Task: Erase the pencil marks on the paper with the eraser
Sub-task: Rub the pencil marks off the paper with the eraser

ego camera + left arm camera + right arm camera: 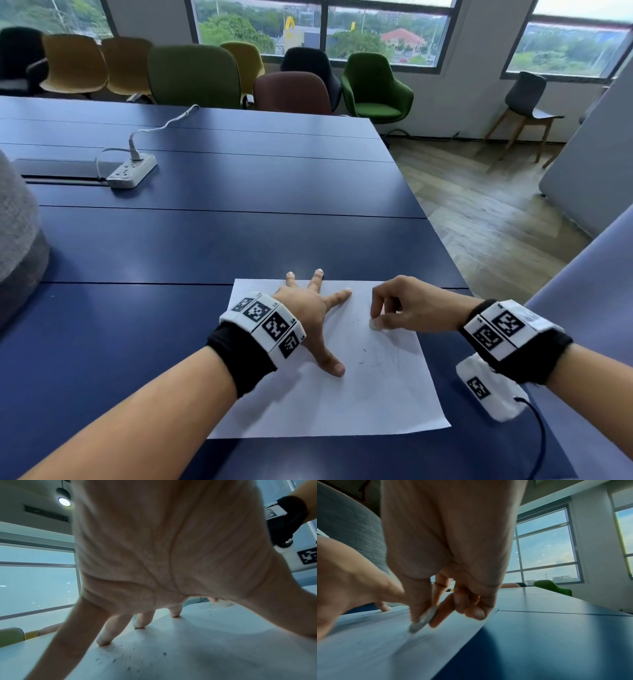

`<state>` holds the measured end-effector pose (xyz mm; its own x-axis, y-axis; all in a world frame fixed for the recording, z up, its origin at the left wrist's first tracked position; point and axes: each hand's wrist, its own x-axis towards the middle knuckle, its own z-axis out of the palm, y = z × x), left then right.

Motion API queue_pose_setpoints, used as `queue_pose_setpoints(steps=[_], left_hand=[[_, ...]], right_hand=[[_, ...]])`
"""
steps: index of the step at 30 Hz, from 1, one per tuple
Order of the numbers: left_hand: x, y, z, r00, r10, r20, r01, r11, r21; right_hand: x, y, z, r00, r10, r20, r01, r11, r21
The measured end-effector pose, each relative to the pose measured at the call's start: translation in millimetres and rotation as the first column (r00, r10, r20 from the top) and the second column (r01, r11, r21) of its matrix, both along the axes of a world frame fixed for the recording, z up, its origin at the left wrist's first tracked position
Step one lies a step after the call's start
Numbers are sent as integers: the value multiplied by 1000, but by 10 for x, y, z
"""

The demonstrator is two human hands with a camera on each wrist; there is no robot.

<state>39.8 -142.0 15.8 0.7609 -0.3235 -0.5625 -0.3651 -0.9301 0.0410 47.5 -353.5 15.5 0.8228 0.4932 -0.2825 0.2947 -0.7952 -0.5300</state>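
Note:
A white sheet of paper [342, 404] lies on the dark blue table [205, 246] near its front right corner. Faint pencil marks [383, 359] cross its middle, and dark crumbs [120, 654] lie on the sheet [205, 649] in the left wrist view. My left hand [308, 308] presses flat on the paper's left half with fingers spread straight. My right hand [394, 308] pinches a small white eraser [374, 324] between thumb and fingers, its tip touching the paper [385, 649]. In the right wrist view the eraser [423, 620] is blurred.
A white power strip [132, 171] with a plugged cable sits far left on the table. Several chairs [373, 85] line the far side under windows. Wooden floor [496, 222] lies past the table's right edge. A grey sleeve [17, 240] shows at the left.

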Motion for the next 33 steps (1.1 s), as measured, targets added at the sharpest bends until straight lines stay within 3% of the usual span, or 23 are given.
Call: queue_pose_setpoints(steps=[3,7,12,18,23,28,33], left_hand=[[4,3,-12,1000,-2,-2,2,1000,-8],[4,7,-31,1000,-3,8,3,1000,-16],[4,4,-20,1000,-8,9,8,1000,-3],[21,9,-63,1000,16,1,-16,1000,-11],[17,8,-45,1000,3,0,-3,1000,-7],[8,2,-26,1000,10,-9,-10,1000,-19],[0,-2,-9,1000,5,-10,-5,1000,-21]], right_hand=[[-50,-2,37,993,63,-99,-63,998,9],[0,-23,-8,995,-90,49,89,996,27],[-231,34,4,987,121,-107,-121,993,2],[-190,45,-63,998,-48,45,45,998,48],[-326,81,-35,993,98,-63,-98,995,2],[-226,75,-40,995,-76,58,76,997,8],[-377,139,-26,997,69,-44,-69,998,-5]])
